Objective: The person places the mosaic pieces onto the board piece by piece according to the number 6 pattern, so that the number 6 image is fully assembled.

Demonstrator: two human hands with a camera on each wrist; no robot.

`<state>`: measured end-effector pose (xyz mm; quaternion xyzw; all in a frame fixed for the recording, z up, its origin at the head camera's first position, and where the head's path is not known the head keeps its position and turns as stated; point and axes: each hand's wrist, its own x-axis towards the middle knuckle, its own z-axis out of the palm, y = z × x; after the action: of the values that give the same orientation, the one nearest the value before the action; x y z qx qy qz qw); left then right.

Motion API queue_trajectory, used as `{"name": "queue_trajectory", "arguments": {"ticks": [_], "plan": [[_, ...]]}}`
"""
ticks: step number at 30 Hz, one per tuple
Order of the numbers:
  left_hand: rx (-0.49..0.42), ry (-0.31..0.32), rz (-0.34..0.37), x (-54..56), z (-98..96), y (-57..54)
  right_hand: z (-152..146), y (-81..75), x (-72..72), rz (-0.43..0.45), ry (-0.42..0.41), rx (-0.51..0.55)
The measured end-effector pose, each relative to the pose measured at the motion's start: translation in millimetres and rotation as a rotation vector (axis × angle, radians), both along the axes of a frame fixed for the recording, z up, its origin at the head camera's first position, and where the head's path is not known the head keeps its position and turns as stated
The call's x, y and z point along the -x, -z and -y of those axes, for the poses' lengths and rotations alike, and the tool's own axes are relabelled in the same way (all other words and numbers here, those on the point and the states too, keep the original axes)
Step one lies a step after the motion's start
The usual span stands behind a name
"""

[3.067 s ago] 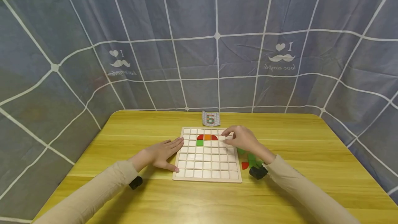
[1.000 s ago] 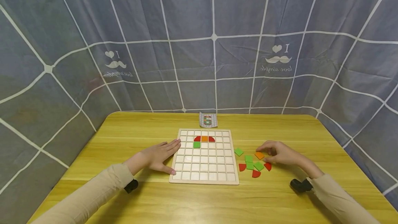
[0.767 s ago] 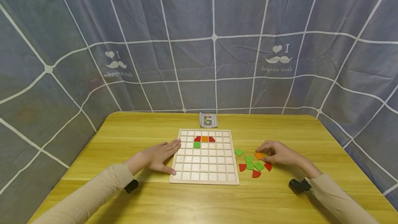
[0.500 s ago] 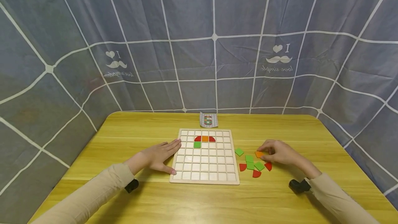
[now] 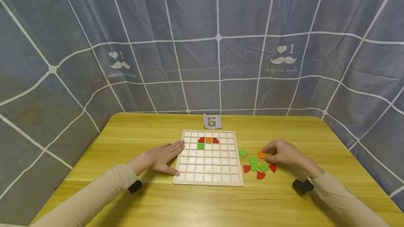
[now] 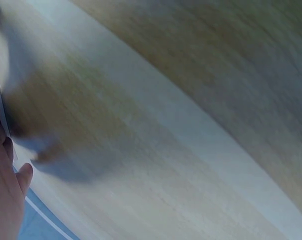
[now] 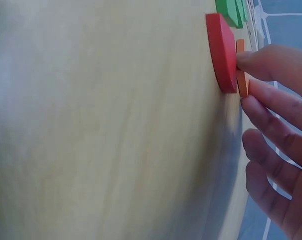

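Left hand (image 5: 164,157): fingers extended, nothing grasped; laid against the left edge of the gridded board (image 5: 208,184), which appears to be steadied by it.

Gridded board: flat on the table (image 5: 208,206). Four pieces seated in the upper cells: left red quarter-round (image 5: 201,140), with the seated green square (image 5: 200,146) directly below it; seated orange square (image 5: 208,140); right red quarter-round (image 5: 216,140).

Pattern card (image 5: 212,121): placed just beyond the board's far edge; a coloured figure on a grid is borne, its cells too small to be read with certainty.

Loose pieces, to the right of the board: four green squares (image 5: 243,153), two touching or nearly so; three red quarter-rounds (image 5: 247,169), set along the near and right sides of the group.

Loose orange square (image 5: 262,155): at the far side of the group, pinched at its edges by thumb and fingertip of the right hand (image 5: 282,152). Whether it is lifted from the wood cannot be told.

Step in hand, as judged: the picking of a piece to be added to the figure. Next move, as judged: the square to be raised, carried leftward, aligned with a cell and pressed flat; the intended cell to be checked against the card.
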<state>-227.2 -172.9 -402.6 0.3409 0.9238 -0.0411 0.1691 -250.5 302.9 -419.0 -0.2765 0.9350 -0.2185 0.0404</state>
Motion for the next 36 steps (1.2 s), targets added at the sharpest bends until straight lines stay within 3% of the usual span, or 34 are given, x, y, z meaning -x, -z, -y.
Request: {"name": "queue_trajectory", "arguments": {"ticks": [12, 23, 36], "plan": [[-0.002, 0.005, -0.004, -0.3, 0.4, -1.7, 15, -1.3, 0.3, -0.041, 0.148, 0.005], [0.000, -0.002, 0.008, -1.0, 0.1, -1.4, 37, -7.3, 1.4, -0.108, 0.144, 0.039], [0.003, 0.001, 0.008, -0.8, -0.1, -1.8, 77, -12.7, -1.9, -0.092, 0.148, 0.103]]}}
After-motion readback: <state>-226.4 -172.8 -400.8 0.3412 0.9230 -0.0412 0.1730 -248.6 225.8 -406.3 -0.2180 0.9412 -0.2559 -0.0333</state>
